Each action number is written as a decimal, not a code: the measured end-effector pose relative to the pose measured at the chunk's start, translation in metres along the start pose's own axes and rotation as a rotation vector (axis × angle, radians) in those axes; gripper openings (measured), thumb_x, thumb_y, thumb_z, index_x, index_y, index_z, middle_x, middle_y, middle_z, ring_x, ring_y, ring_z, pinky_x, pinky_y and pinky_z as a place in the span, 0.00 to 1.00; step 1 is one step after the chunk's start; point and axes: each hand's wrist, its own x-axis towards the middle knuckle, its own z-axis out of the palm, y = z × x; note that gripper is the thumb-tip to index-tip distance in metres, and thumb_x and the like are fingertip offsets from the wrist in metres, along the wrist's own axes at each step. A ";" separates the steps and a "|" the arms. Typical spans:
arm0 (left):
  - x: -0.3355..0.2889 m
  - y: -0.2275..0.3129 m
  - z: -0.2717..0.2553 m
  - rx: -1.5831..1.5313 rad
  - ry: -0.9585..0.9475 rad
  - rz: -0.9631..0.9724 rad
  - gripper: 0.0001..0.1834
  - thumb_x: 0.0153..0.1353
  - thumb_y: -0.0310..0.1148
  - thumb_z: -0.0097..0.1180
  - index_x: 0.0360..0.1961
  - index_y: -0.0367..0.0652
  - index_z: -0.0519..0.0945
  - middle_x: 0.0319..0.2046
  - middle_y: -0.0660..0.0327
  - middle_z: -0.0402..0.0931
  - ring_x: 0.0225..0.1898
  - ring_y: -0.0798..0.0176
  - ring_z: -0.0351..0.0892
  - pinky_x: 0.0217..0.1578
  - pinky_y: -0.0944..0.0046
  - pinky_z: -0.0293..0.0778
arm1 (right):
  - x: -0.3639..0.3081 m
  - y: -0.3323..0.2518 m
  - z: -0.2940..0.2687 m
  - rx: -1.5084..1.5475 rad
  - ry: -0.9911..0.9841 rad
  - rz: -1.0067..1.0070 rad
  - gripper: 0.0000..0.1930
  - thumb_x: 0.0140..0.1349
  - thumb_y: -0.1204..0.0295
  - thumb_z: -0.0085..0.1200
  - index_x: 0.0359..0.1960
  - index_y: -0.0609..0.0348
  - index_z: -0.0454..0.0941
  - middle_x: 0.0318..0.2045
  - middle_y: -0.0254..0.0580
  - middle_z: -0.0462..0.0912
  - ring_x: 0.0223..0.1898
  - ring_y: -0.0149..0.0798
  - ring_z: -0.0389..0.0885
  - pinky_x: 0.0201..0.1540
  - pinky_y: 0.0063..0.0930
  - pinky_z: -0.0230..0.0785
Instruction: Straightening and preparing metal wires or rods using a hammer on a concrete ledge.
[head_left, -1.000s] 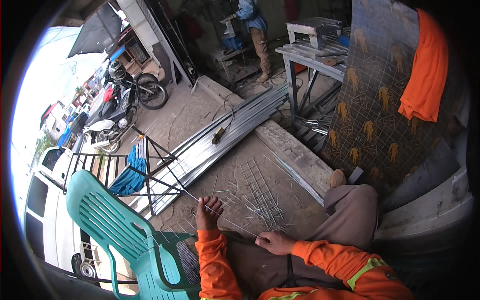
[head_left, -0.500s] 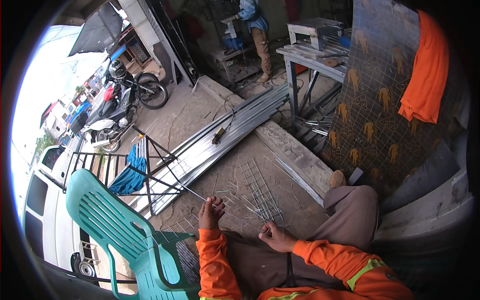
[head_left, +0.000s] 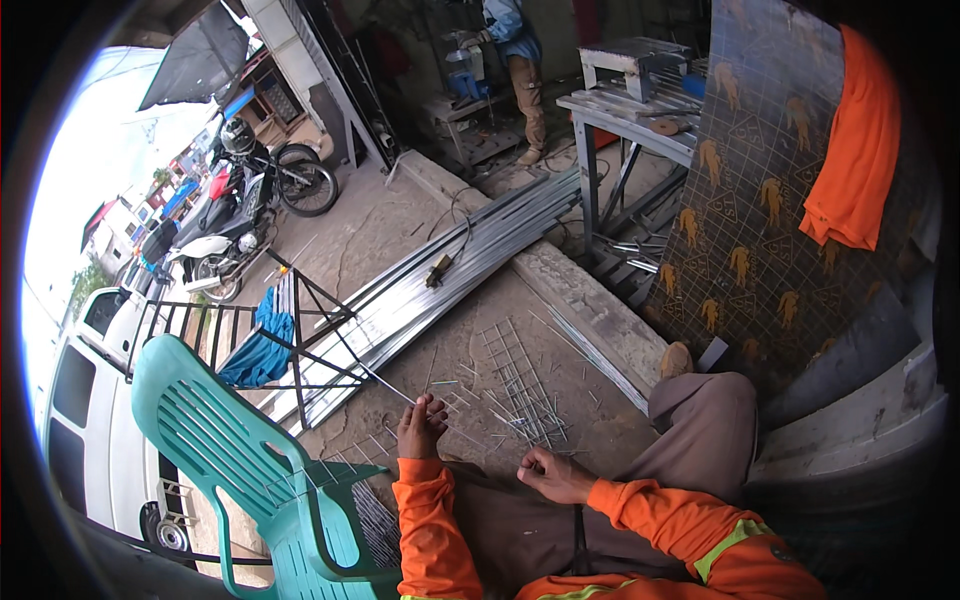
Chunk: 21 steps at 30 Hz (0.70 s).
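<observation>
My left hand (head_left: pixel 422 428) is closed around a thin metal rod (head_left: pixel 389 387), which slants up to the left toward a black metal frame. A fine line continues from that hand down toward the right one, perhaps the same rod. My right hand (head_left: pixel 556 475) is held above my lap with its fingers curled together; what they pinch, if anything, is too small to make out. On the ground beyond it lies a welded wire grid (head_left: pixel 520 375) with short cut rod pieces scattered around.
A green plastic chair (head_left: pixel 215 430) stands at my left, by the black metal frame (head_left: pixel 292 350) with blue cloth. Long metal bars (head_left: pixel 470 265) lie across the ground. A concrete ledge (head_left: pixel 580 305), workbench (head_left: pixel 630 110) and leaning patterned sheet (head_left: pixel 760 200) are ahead and right. A co-worker (head_left: pixel 520 70) stands farther back.
The fingers of my left hand have drawn in more around the rod. My right hand has curled and turned slightly, staying in about the same place. The co-worker's arm has shifted a little.
</observation>
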 end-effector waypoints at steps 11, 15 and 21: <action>0.007 -0.007 -0.011 0.012 -0.026 -0.006 0.14 0.65 0.40 0.54 0.44 0.41 0.74 0.32 0.62 0.77 0.28 0.69 0.75 0.26 0.72 0.66 | -0.003 -0.009 -0.006 -0.082 -0.159 0.016 0.17 0.62 0.58 0.51 0.39 0.61 0.76 0.36 0.48 0.81 0.40 0.45 0.81 0.44 0.35 0.70; 0.008 -0.008 -0.012 0.024 -0.016 -0.007 0.15 0.65 0.40 0.55 0.45 0.41 0.74 0.32 0.62 0.77 0.28 0.68 0.75 0.27 0.71 0.68 | -0.004 -0.014 -0.009 -0.068 -0.170 -0.008 0.17 0.62 0.58 0.51 0.39 0.61 0.76 0.36 0.48 0.81 0.40 0.45 0.81 0.44 0.34 0.70; 0.007 -0.008 -0.013 0.065 0.013 0.007 0.16 0.64 0.41 0.55 0.46 0.41 0.74 0.33 0.62 0.78 0.30 0.68 0.76 0.29 0.70 0.69 | -0.005 -0.011 -0.007 -0.087 -0.186 -0.016 0.17 0.64 0.57 0.50 0.40 0.60 0.76 0.32 0.42 0.80 0.35 0.37 0.78 0.41 0.31 0.69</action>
